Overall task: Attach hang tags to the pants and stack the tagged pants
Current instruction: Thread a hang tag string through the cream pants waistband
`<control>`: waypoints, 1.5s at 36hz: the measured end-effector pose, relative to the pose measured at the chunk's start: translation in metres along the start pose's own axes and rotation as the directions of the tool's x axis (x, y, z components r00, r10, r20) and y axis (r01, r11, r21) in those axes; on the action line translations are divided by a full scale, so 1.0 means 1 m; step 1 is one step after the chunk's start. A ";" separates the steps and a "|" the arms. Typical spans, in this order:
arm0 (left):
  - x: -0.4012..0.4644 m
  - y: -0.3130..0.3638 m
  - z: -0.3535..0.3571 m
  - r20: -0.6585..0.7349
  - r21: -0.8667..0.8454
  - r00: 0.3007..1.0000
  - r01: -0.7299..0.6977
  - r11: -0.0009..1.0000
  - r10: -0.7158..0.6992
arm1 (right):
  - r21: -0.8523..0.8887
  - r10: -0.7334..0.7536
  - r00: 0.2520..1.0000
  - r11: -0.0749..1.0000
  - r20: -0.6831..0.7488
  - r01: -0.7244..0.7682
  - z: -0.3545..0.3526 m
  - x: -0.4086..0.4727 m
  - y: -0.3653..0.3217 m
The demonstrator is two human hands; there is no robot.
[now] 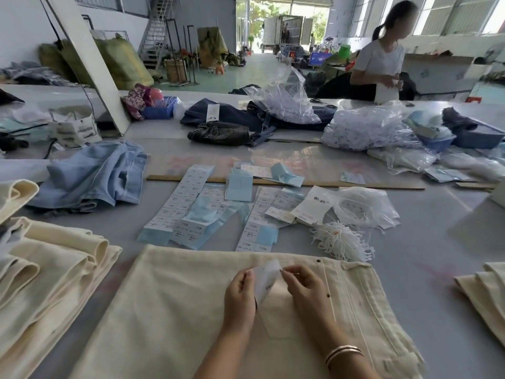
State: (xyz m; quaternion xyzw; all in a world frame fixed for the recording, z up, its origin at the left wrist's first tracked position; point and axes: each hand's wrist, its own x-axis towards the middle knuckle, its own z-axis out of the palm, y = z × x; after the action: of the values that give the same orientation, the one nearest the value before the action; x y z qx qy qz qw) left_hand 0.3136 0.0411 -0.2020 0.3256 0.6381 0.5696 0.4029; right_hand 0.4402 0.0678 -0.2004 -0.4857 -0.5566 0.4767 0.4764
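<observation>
- Head view: a pair of cream pants (191, 310) lies flat on the grey tabletop (437, 242) right in front of the person; its waistband with dark buttons points to the right
- The left hand (240, 296) hovers over the pants, its grip pinching the left edge of a white hang tag (266, 277) between thumb and fingers
- The right hand (306, 285) pinches at the tag's upper right corner, its grip grasping something thin there that is too small to tell; a banded bracelet (344, 352) sits on that wrist
- The tag is held just above the pants, tilted, a small dark mark on its face
- A stack of folded cream pants (54, 269) lies at the left; more folded cream cloth (486, 288) shows at the right edge
- Light blue pants (95, 176) lie crumpled beyond the stack
- Label sheets (191, 203) in white and pale blue spread across the middle; a bundle of white strings (341, 242) lies near the waistband, beside a clear bag (366, 206)
- Another person (379, 67) stands at the far side
</observation>
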 end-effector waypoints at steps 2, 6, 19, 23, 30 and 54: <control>0.000 -0.003 -0.002 0.013 0.019 0.999 -0.045 0.999 0.045 | -0.158 -0.040 0.999 0.986 0.036 0.045 0.003 -0.005 0.003; -0.004 -0.009 -0.004 0.065 0.040 0.987 -0.148 0.988 0.145 | -0.266 -0.101 0.995 0.959 -0.015 0.094 0.007 -0.009 0.008; -0.014 -0.010 -0.004 0.252 0.004 0.929 -0.280 0.960 0.270 | -0.396 -0.220 0.965 0.906 -0.143 0.148 0.008 -0.013 0.013; -0.013 -0.012 -0.005 0.251 0.000 0.932 -0.271 0.963 0.262 | -0.475 -0.265 0.956 0.863 -0.128 0.175 0.007 -0.015 0.017; -0.012 -0.012 -0.004 0.301 -0.060 0.938 -0.159 0.985 0.170 | -0.502 -0.327 0.938 0.834 -0.114 0.229 0.007 -0.016 0.020; 0.005 0.012 -0.002 0.439 0.376 0.897 -0.228 0.898 0.044 | -0.302 -0.317 0.918 0.923 -0.240 0.240 -0.003 -0.013 0.003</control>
State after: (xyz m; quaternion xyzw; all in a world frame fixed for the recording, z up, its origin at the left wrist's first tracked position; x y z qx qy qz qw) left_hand 0.3089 0.0467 -0.1906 0.5637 0.6184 0.3636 0.4093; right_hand 0.4442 0.0552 -0.2036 -0.5236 -0.6053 0.2494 0.5452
